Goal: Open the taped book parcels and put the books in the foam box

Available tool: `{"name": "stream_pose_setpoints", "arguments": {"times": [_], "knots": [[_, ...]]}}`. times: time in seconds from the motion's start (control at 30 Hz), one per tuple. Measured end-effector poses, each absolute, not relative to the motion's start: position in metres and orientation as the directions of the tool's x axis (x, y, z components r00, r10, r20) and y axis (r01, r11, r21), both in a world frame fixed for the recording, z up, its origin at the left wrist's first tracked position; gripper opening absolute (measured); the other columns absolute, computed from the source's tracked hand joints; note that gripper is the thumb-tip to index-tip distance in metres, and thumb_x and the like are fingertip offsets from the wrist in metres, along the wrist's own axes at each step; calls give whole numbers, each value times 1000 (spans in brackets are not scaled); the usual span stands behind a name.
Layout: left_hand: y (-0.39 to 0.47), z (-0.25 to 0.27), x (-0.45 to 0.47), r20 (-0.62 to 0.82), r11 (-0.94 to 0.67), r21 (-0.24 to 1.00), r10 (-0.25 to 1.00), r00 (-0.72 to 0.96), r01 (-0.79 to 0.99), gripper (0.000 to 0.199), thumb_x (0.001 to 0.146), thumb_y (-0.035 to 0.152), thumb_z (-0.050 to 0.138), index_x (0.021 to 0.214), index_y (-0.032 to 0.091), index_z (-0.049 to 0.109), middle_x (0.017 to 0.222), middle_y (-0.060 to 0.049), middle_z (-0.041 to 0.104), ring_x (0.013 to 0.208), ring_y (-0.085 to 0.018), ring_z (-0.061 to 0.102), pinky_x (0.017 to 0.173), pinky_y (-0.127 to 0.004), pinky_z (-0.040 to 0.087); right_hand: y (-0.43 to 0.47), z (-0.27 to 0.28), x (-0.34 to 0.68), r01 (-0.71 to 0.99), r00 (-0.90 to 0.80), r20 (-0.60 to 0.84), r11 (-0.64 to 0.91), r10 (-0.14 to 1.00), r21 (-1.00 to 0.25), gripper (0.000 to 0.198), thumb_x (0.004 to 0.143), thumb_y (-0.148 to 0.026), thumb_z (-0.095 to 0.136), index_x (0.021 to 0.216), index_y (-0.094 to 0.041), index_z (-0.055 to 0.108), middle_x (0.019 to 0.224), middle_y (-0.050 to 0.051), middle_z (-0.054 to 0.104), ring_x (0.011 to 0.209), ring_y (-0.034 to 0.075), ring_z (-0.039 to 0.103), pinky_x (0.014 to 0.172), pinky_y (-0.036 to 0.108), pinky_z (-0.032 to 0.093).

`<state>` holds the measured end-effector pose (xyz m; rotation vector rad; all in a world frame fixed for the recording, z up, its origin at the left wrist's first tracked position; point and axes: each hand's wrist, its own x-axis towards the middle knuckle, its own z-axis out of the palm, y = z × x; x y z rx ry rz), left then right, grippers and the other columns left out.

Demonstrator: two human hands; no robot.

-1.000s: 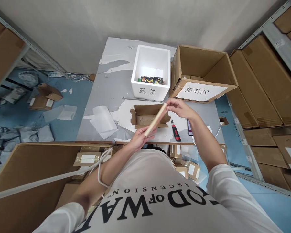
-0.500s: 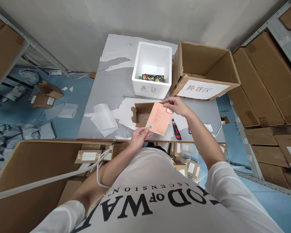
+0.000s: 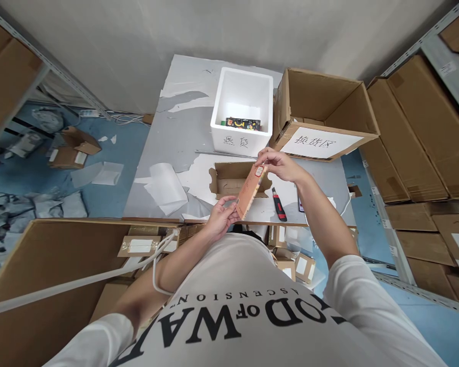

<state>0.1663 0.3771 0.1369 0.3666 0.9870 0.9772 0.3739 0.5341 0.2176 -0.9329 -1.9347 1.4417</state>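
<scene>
A thin peach-orange book (image 3: 250,191) is tilted on edge in front of me, a red-framed label near its upper corner and a patterned side showing on the right. My left hand (image 3: 222,218) grips its lower corner between thumb and fingers. The upper end is pinched by my right hand (image 3: 278,164). Behind the book lies an open small cardboard box (image 3: 229,173), partly covered by it. To the right of that box a red and black box cutter (image 3: 279,205) rests on the grey table (image 3: 158,137).
A white foam box (image 3: 241,136) with dark colourful packs inside stands at the back. Beside it is a large open carton (image 3: 327,125) with a handwritten sign. White paper (image 3: 167,186) lies at left. Shelved cartons (image 3: 421,127) line the right; an open carton (image 3: 61,285) sits lower left.
The book has turned from showing its printed, barcoded face to a narrow, edge-on tilt. Both hands still hold it, and more of the small cardboard box behind is visible.
</scene>
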Motion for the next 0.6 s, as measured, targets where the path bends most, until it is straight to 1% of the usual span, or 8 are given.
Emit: {"name": "stream_pose_setpoints", "arguments": {"times": [0.03,0.1,0.2,0.37,0.6], "knots": [[377,136,166,-524,548,665,826,206,-508,47,68,38,80,104,19,56,77,-2,72,69,-15,70,74,-31,55,535,218,372,213,-607,11,176,795,-961,24,74,-41,73,84,-19,71,94,4,65,85,15,60,76,29,50],[376,132,164,-513,558,682,826,234,-473,40,68,39,79,95,16,60,82,-6,74,73,-17,71,75,-31,55,537,217,369,249,-591,-58,114,805,-962,27,75,-43,72,83,-17,69,82,3,66,74,14,59,67,26,48],[376,125,159,-469,548,728,836,284,-413,38,68,43,78,88,13,65,89,-10,75,75,-19,72,75,-32,55,540,214,368,322,-540,-158,30,827,-946,33,73,-46,72,82,-14,69,70,2,65,62,11,55,56,23,43],[374,117,156,-413,492,812,864,288,-315,47,68,57,73,80,12,70,90,-11,75,67,-18,70,71,-31,55,540,210,366,367,-514,-237,-39,825,-929,38,69,-48,72,80,-12,72,68,3,68,59,12,56,52,23,42],[372,118,161,-417,499,812,859,299,-303,51,69,61,71,80,11,71,89,-12,75,62,-16,68,70,-33,56,543,206,363,408,-486,-274,-62,830,-911,39,68,-50,72,79,-13,74,66,3,69,58,13,57,52,24,43]]}}
